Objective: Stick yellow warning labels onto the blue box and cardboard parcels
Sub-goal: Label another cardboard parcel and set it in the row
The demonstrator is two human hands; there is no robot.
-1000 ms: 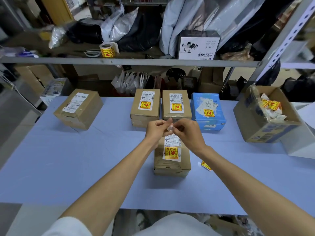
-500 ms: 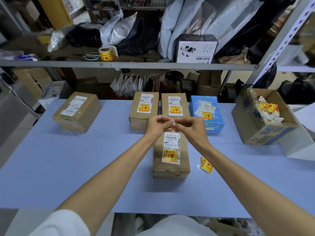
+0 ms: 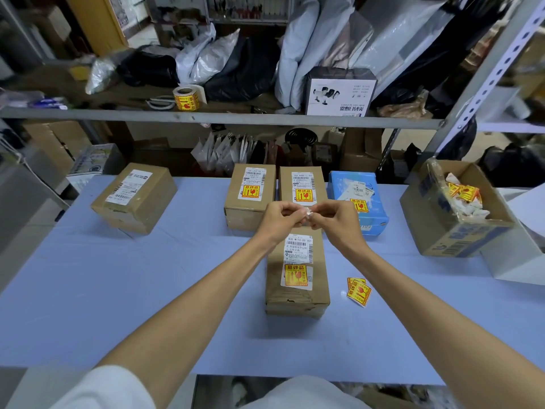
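Note:
My left hand (image 3: 280, 218) and my right hand (image 3: 336, 218) meet above the table, both pinching a small crumpled white scrap of backing paper (image 3: 308, 212). Below them lies a cardboard parcel (image 3: 296, 296) with a yellow warning label (image 3: 295, 275) stuck on its top. Behind stand two labelled cardboard parcels (image 3: 250, 208) (image 3: 298, 187) and the blue box (image 3: 368, 214), which also carries a yellow label. A cardboard parcel (image 3: 135, 199) at the left shows only a white shipping label. Loose yellow labels (image 3: 358, 291) lie on the table to the right.
An open cardboard box (image 3: 442, 219) with used backing scraps stands at the right. A roll of yellow labels (image 3: 186, 99) sits on the metal shelf (image 3: 236, 118) above, among bags and a white carton. The blue table (image 3: 118, 290) runs wide to the left.
The hands have stayed together, working the small white scrap between the fingertips. My view has dropped back a little, so the loose labels at the right now show fully.

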